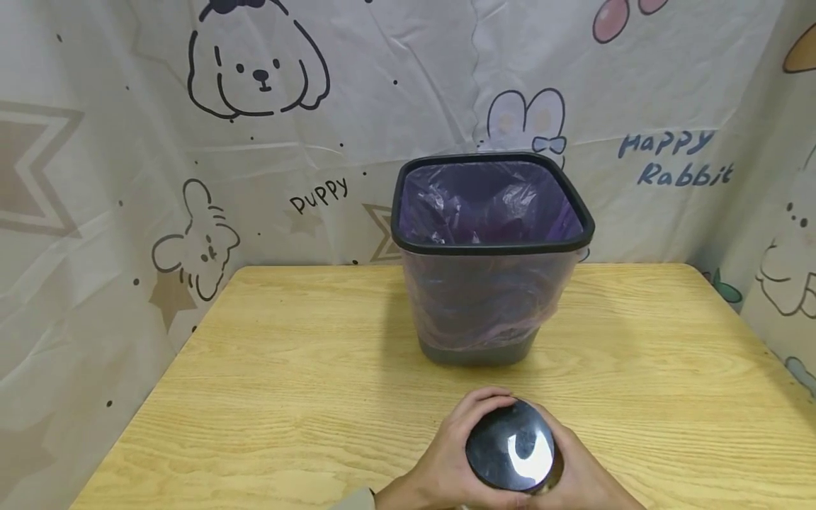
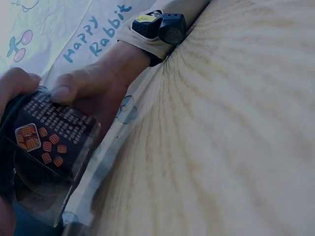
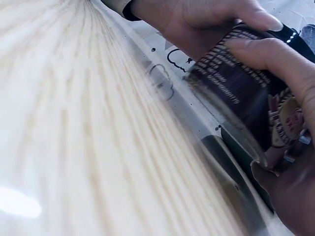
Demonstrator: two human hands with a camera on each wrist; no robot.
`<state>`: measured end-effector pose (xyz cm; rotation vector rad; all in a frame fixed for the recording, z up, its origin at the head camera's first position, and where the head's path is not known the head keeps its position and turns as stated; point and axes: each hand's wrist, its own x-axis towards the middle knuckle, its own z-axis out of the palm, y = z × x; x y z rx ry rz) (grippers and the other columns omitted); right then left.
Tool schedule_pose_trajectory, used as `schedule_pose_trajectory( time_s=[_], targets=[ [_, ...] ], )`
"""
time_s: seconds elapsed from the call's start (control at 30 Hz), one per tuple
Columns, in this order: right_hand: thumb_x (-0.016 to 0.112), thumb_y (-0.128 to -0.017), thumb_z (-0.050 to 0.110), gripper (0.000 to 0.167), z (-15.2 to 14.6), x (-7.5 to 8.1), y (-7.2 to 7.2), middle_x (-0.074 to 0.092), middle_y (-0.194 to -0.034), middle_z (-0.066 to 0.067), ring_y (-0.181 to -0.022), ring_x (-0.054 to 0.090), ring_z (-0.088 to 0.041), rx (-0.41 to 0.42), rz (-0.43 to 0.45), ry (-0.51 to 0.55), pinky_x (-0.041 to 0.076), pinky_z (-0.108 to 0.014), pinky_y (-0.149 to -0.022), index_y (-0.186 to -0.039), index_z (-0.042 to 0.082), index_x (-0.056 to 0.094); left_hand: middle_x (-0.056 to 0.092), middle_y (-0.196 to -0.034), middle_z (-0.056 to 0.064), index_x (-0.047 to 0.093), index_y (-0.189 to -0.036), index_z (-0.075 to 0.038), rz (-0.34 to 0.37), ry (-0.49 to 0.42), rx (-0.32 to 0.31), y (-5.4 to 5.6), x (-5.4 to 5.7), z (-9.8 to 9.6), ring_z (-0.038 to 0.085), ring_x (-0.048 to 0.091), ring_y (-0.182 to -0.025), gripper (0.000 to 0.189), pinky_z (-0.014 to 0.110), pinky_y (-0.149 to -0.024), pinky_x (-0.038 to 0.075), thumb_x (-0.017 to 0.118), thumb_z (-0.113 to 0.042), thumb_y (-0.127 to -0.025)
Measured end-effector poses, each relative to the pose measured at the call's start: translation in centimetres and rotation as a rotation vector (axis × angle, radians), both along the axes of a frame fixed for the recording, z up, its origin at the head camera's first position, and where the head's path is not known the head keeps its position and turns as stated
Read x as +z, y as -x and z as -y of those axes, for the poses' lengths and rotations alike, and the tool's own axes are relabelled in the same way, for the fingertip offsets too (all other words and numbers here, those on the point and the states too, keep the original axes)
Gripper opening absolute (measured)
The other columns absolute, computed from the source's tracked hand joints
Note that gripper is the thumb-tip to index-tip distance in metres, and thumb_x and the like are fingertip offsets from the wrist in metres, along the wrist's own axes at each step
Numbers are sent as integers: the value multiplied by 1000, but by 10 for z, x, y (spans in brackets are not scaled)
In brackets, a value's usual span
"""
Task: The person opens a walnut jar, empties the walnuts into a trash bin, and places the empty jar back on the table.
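Both hands hold a clear plastic jar with a black lid [image 1: 500, 443], close to the table's near side. Around the lid's left edge curl the fingers of my left hand [image 1: 448, 453]. Against the jar's right side is my right hand [image 1: 579, 464]. A dark printed label [image 2: 49, 130], showing pictures of small orange-brown squares, wraps the jar in the left wrist view. From the right wrist, the jar [image 3: 236, 88] appears tilted, with fingers and thumbs gripping it from both sides. The jar's contents are mostly hidden by the label and hands.
Beyond the hands, a dark bin [image 1: 474, 358] stands on the wooden table [image 1: 268, 397], lined with a purple plastic bag [image 1: 491, 205] and with its top uncovered. Cartoon-printed cloth [image 1: 357, 92] hangs behind and at both sides of the table.
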<state>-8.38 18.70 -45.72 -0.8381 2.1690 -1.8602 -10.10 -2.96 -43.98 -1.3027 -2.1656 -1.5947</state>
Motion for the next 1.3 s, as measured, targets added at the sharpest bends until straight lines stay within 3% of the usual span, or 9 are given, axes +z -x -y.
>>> schedule_pose_trajectory(
  time_s=[0.17,0.23,0.6,0.87,1.03,1.17,1.3],
  targets=[
    [77,-70,-7,98,2,2,-1,39,-148,1,-126,46,-10,16,31,68,45,-26,-95,-151,9,25,43,-141,5,42,-141,-13,16,-9,12,0,2,1,19,48,-125,97,34,-98,46,92,-14,-57],
    [77,-70,-7,98,3,2,-1,39,-148,0,-126,45,-9,15,7,64,44,-25,-95,-151,8,25,43,-140,7,40,-142,-13,16,-8,11,1,3,2,19,48,-125,99,35,-97,46,91,-14,-58],
    [76,-72,-5,96,1,5,-3,40,-147,5,-126,45,-9,19,107,75,44,-25,-95,-151,11,25,44,-139,8,37,-144,-15,26,-9,21,1,3,1,18,49,-124,101,35,-97,46,91,-15,-59],
    [75,-72,-6,94,0,7,-3,42,-146,1,-123,50,-13,15,59,64,48,-28,-91,-151,10,27,42,-141,6,32,-147,-19,61,16,11,0,4,0,18,47,-125,104,35,-98,45,91,-17,-61],
    [82,-68,1,98,1,8,-4,46,-143,0,-120,52,-12,-48,14,-17,50,-29,-87,-150,16,31,37,-145,2,23,-151,-23,69,68,6,-1,7,-1,16,44,-128,114,35,-102,42,92,-19,-60],
    [84,-66,1,99,0,9,-2,45,-143,-5,-120,52,-14,-51,-50,-36,49,-29,-88,-149,14,32,33,-148,-1,21,-152,-24,86,87,-19,0,10,0,17,42,-130,114,36,-103,41,91,-18,-62],
    [88,-63,6,99,-1,11,2,49,-139,-9,-119,54,-19,-22,-138,-33,47,-29,-92,-146,10,36,30,-150,0,18,-153,-23,55,144,-24,-1,15,3,17,40,-132,116,36,-104,40,91,-21,-63]
  ],
)
